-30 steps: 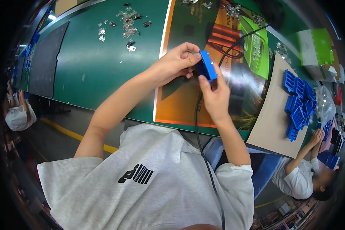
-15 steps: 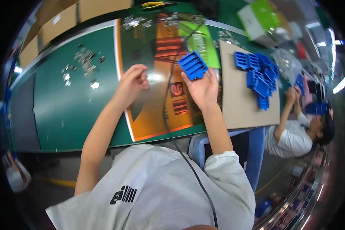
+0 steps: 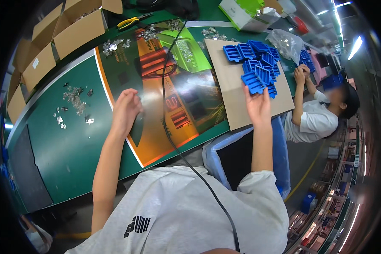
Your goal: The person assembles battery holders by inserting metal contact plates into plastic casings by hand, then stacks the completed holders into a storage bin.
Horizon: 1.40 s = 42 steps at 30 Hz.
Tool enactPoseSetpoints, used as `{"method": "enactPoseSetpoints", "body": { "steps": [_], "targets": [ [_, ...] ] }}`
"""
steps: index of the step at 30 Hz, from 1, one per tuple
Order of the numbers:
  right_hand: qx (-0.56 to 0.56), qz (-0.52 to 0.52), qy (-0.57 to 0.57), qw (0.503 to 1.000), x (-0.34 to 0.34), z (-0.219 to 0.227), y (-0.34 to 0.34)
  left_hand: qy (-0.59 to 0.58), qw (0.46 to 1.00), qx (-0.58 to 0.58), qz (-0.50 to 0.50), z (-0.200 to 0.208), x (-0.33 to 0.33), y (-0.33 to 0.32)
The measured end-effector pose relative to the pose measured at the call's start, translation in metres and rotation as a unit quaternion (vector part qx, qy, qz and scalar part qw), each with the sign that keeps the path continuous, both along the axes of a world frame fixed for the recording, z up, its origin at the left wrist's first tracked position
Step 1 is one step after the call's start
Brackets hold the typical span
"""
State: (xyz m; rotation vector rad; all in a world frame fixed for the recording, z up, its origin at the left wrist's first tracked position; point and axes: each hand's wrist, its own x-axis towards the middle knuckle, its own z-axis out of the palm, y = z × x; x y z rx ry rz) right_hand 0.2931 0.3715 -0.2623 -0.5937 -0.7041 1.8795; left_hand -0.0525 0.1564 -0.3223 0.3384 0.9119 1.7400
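Note:
My right hand (image 3: 258,106) grips a blue plastic battery holder (image 3: 253,82) with several parallel slots, by its near edge. It is held over the near side of a pile of similar blue battery holders (image 3: 264,59), on a brown cardboard sheet (image 3: 228,91). Whether the held one touches the pile, I cannot tell. My left hand (image 3: 127,109) hovers over the left part of a printed orange and dark mat (image 3: 156,144), fingers curled together; anything inside them is hidden. Small metal pieces (image 3: 75,99) lie scattered on the green table to its left.
More metal pieces (image 3: 112,46) lie along the mat's far edge, near yellow-handled pliers (image 3: 129,23). Open cardboard boxes (image 3: 78,36) stand far left. A black cable (image 3: 165,106) crosses the mat. A blue-lined bin (image 3: 211,156) is below the table edge. A co-worker's hands (image 3: 301,74) are at right.
My right hand has carried the blue battery holder from above the mat rightward to the pile. My left hand stays over the mat, fingers still curled. The whole view has turned and shifted.

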Motion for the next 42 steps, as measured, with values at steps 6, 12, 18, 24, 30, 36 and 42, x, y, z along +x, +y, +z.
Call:
{"method": "enactPoseSetpoints", "body": {
  "steps": [6,12,18,24,30,36,42],
  "targets": [
    [-0.181,-0.051,0.116,0.975,0.02,0.036,0.059,0.02,1.0,0.014,-0.004,0.002,0.002,-0.006],
    [-0.182,-0.042,0.133,0.973,0.045,0.003,-0.033,0.026,0.999,0.008,-0.028,-0.005,0.004,-0.005],
    [-0.026,-0.334,-0.366,0.868,0.143,-0.068,-0.147,0.037,0.999,0.021,-0.001,-0.008,-0.001,-0.002],
    [-0.079,-0.356,-0.825,0.431,0.306,-0.147,-0.274,0.021,0.999,0.03,-0.031,-0.019,-0.013,0.003],
    [-0.169,-0.305,-0.861,0.37,0.326,-0.158,-0.317,0.0,0.999,0.023,-0.028,-0.014,-0.009,0.003],
    [-0.017,-0.344,-0.921,0.182,0.344,-0.134,-0.301,0.001,0.999,0.025,-0.033,-0.013,-0.012,-0.004],
    [-0.098,-0.277,-0.947,0.127,0.378,-0.138,-0.293,0.043,0.999,0.015,-0.021,-0.01,-0.004,0.0]
  ]
}}
